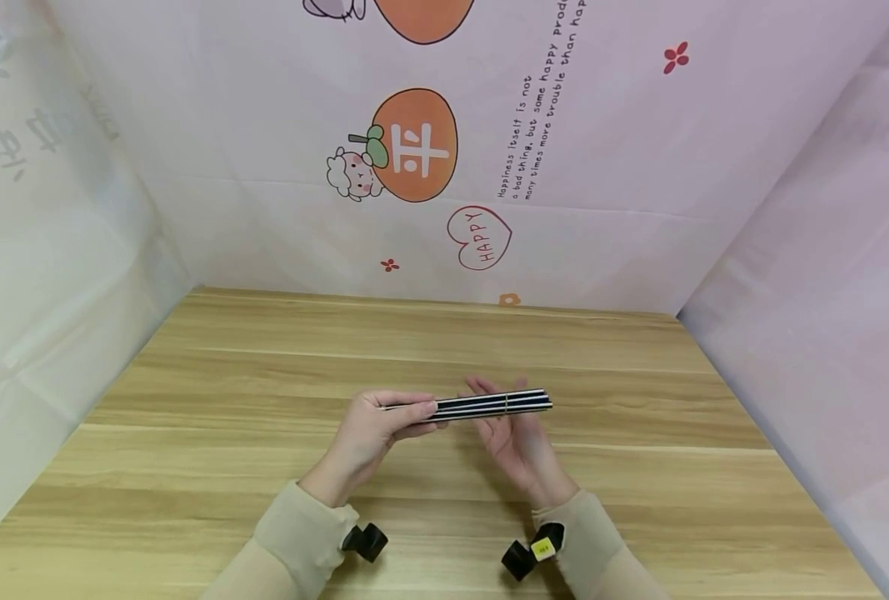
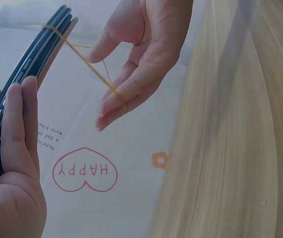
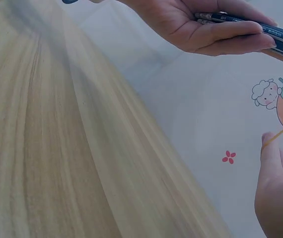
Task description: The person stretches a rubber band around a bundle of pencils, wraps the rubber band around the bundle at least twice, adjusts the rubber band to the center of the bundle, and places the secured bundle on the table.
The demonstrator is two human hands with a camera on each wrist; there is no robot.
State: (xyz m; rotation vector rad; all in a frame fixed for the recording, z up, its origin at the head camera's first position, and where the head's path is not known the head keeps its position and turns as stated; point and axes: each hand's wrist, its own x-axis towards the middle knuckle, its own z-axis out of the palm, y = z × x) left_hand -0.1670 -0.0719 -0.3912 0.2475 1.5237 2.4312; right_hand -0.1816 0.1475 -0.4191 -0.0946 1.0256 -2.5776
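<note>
The left hand (image 1: 372, 432) grips one end of a bundle of dark striped pencils (image 1: 489, 406), thumb on top, raised above the table. Close up in the left wrist view, the fingers of the left hand (image 2: 21, 158) lie along the pencils (image 2: 35, 57). A yellow rubber band (image 2: 90, 66) loops round the bundle near its far end and stretches to the right hand (image 2: 154, 54), where it hooks over the fingers. That right hand (image 1: 519, 446) is beside the far end, fingers extended and apart. In the right wrist view the band (image 3: 279, 134) crosses a fingertip.
A wood-grain table (image 1: 264, 350) lies under both hands. Behind it hangs a pale printed cloth (image 1: 264, 208) with orange fruit drawings and a heart, and similar cloth hangs at both sides. Each wrist wears a small black device.
</note>
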